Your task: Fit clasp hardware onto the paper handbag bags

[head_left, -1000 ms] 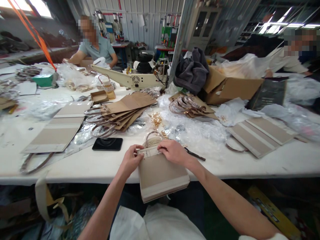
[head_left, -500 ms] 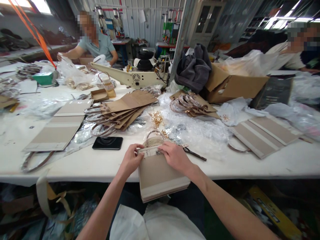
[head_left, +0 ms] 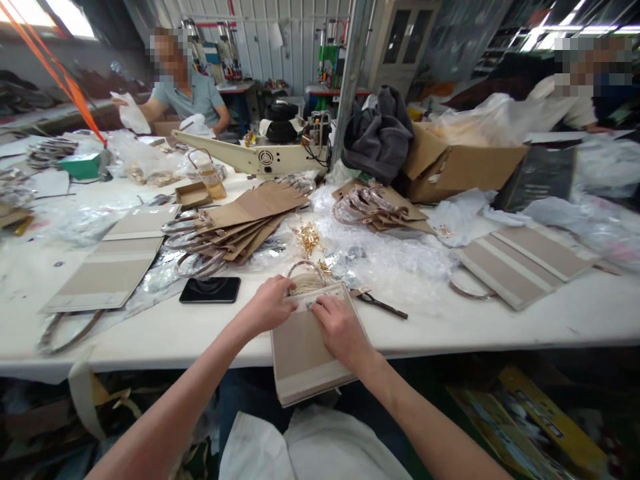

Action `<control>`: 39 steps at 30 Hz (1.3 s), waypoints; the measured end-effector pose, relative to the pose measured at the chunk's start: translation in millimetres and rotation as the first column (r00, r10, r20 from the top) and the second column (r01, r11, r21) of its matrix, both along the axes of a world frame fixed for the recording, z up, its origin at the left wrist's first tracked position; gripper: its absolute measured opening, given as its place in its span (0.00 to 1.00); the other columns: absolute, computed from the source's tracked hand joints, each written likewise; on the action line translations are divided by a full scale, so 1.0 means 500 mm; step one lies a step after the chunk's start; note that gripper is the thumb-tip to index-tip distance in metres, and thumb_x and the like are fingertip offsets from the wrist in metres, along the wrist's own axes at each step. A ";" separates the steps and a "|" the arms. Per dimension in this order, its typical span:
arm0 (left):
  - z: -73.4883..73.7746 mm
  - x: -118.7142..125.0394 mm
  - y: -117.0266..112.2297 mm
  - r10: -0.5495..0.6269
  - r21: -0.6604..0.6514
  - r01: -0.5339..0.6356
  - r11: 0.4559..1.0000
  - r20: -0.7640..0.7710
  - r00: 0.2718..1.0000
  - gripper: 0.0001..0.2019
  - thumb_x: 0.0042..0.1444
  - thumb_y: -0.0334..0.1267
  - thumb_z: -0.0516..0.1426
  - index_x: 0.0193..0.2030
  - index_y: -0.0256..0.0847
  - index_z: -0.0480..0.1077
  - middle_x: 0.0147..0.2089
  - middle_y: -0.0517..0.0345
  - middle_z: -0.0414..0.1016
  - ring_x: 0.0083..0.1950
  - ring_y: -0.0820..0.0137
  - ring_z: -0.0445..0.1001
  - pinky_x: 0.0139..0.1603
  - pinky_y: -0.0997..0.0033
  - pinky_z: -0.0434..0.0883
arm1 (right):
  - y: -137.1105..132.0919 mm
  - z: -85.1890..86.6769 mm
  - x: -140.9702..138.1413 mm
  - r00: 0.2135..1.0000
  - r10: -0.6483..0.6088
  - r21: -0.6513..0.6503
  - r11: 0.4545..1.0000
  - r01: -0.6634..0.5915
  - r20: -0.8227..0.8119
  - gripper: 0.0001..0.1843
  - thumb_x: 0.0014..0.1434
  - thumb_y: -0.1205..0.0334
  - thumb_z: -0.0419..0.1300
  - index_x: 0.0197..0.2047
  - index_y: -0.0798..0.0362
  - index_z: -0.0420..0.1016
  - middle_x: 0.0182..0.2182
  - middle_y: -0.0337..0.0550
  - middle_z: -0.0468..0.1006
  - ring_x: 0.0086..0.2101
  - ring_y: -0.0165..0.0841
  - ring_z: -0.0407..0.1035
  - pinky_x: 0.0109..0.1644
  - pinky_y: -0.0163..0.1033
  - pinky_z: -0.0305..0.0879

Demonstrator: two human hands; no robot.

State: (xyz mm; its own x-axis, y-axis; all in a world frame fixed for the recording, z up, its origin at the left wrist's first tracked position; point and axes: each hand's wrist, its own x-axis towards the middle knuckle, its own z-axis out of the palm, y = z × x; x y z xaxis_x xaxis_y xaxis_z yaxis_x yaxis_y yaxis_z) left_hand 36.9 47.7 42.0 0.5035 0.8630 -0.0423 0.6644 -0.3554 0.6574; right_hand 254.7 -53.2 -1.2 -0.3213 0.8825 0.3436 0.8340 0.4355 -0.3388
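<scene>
Nearest, above the pale cloth (head_left: 305, 443) on the person's lap, a beige panel (head_left: 305, 357) with a whitish band slopes over the table's front edge, its lower part reaching past the tabletop towards the body. Both hands are at its upper end, with most of the panel below them and the space between them narrow. The left hand (head_left: 273, 303) is curled at the upper left corner, fingers and thumb drawn together on the panel's edge. The right hand (head_left: 343, 330) lies across the right part, fingers bent and close together near the top strip; whether they grip anything cannot be told. Just beyond the fingertips rises a looped handle (head_left: 306, 264). A dark tool (head_left: 384, 306) lies right of the panel, a black phone (head_left: 209, 291) to its left. Farther in are small gold-coloured pieces (head_left: 309, 240) beside clear plastic wrapping (head_left: 395, 257), then a fanned stack of brown pieces (head_left: 255, 212). Behind these stand a cream machine (head_left: 250, 152) and an open cardboard box (head_left: 470, 173); beyond the table's far side, a co-worker in a blue-grey shirt (head_left: 189, 105) lifts white plastic (head_left: 131, 113).
</scene>
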 end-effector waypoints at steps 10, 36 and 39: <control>0.025 0.068 0.047 -0.101 -0.100 0.084 0.991 -0.175 0.979 0.10 0.37 0.33 0.69 0.28 0.48 0.76 0.28 0.56 0.77 0.32 0.58 0.73 0.35 0.65 0.66 | -0.006 -0.007 -0.002 0.996 -0.001 0.053 0.999 0.006 -0.091 0.18 0.73 0.75 0.53 0.57 0.53 0.77 0.53 0.56 0.77 0.53 0.49 0.71 0.58 0.58 0.76; 0.034 -0.001 0.046 0.228 -0.658 0.096 0.747 0.388 0.893 0.25 0.49 0.55 0.76 0.45 0.36 0.83 0.42 0.49 0.86 0.42 0.62 0.81 0.42 0.65 0.75 | -0.020 -0.020 0.011 0.977 0.038 0.105 0.994 -0.016 -0.212 0.23 0.76 0.73 0.51 0.67 0.52 0.76 0.56 0.56 0.78 0.55 0.48 0.72 0.62 0.58 0.76; 0.041 0.007 0.054 0.238 -0.774 0.184 0.606 0.398 0.886 0.23 0.46 0.53 0.78 0.42 0.37 0.85 0.40 0.48 0.87 0.39 0.63 0.81 0.41 0.64 0.76 | -0.019 -0.018 0.010 0.975 0.036 0.097 0.995 -0.015 -0.220 0.22 0.77 0.72 0.51 0.67 0.51 0.76 0.56 0.55 0.78 0.55 0.48 0.73 0.62 0.58 0.76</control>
